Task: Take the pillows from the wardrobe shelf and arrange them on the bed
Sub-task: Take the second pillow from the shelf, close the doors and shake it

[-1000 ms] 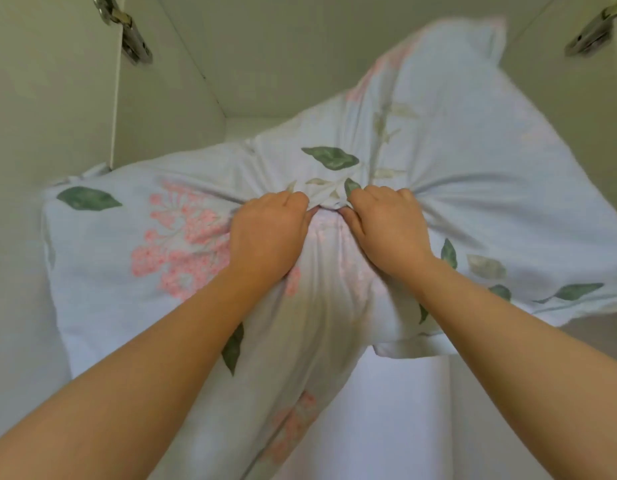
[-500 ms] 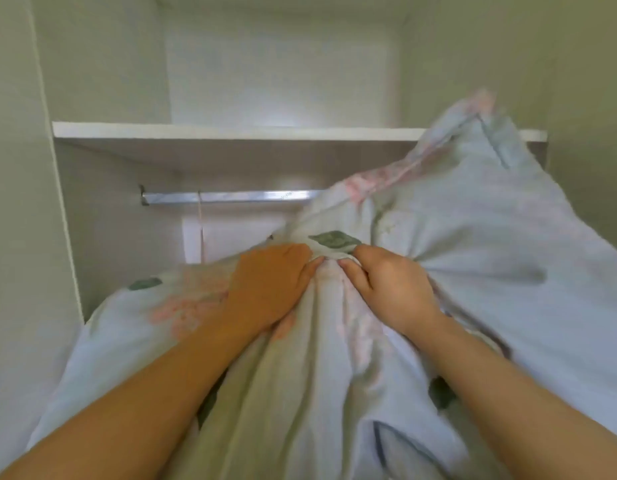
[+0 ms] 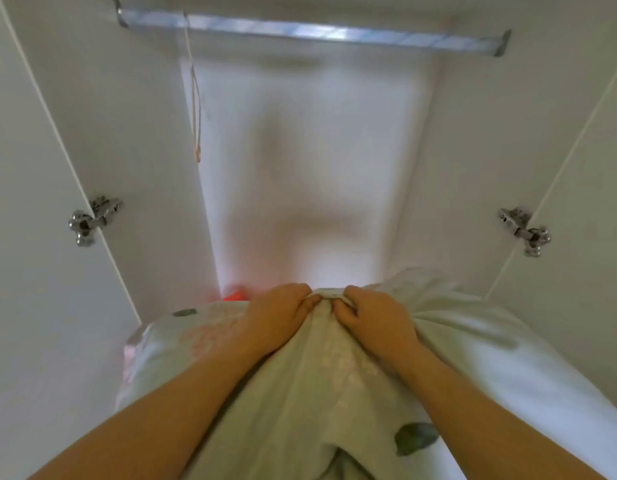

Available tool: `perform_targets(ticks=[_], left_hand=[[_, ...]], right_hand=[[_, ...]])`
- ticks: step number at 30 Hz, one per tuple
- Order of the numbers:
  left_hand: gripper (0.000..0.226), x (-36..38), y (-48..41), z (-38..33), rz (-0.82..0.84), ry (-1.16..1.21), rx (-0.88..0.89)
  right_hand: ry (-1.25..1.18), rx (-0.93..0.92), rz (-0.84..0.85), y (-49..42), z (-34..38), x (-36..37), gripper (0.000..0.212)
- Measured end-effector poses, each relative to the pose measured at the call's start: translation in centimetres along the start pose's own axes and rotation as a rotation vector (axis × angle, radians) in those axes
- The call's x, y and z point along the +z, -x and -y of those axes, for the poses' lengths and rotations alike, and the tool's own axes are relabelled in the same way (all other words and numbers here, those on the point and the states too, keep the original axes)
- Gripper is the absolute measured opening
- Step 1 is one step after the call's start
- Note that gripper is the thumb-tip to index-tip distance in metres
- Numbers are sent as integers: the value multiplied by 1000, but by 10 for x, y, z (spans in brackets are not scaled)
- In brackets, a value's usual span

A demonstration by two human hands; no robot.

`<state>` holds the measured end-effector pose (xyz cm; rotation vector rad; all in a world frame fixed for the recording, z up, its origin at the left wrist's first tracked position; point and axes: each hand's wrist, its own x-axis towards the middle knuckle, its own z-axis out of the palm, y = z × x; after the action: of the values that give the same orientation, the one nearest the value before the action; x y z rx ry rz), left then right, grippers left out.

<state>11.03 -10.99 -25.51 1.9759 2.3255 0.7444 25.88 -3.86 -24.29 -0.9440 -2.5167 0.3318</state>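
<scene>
A pale blue pillow (image 3: 473, 348) with pink flowers and green leaves fills the lower half of the head view, low in front of my body. My left hand (image 3: 276, 318) and my right hand (image 3: 373, 318) sit side by side at its top middle. Both have their fingers closed on a bunched fold of the pillowcase. The pillow's lower part runs out of view at the bottom edge. The wardrobe shelf is out of view.
I face the open white wardrobe; a metal hanging rail (image 3: 310, 31) crosses the top, with a thin cord (image 3: 195, 109) hanging from it. Open doors with metal hinges (image 3: 92, 220) (image 3: 523, 230) stand on both sides. Something red (image 3: 236, 294) shows behind the pillow.
The pillow has come down off the shelf and towards me, still gripped by both hands. My view has dropped from the shelf to below the hanging rail.
</scene>
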Motion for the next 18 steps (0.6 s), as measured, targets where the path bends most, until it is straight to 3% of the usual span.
perform_targets(ticks=[3, 6, 9, 13, 15, 18], left_hand=[[65, 25, 46, 19, 50, 61, -127], [54, 41, 94, 37, 154, 91, -303], [38, 47, 140, 47, 224, 126, -466], [25, 51, 195, 66, 238, 288, -753], [26, 54, 222, 80, 187, 333, -951], [30, 56, 266, 104, -78, 476, -1321]], right_hand=[[-87, -19, 166, 16, 4, 39, 32], [-140, -35, 320, 33, 15, 78, 29], [-145, -97, 464, 51, 32, 111, 40], [-199, -139, 619, 69, 55, 146, 45], [-251, -134, 675, 75, 62, 159, 46], [-289, -103, 724, 79, 69, 174, 47]])
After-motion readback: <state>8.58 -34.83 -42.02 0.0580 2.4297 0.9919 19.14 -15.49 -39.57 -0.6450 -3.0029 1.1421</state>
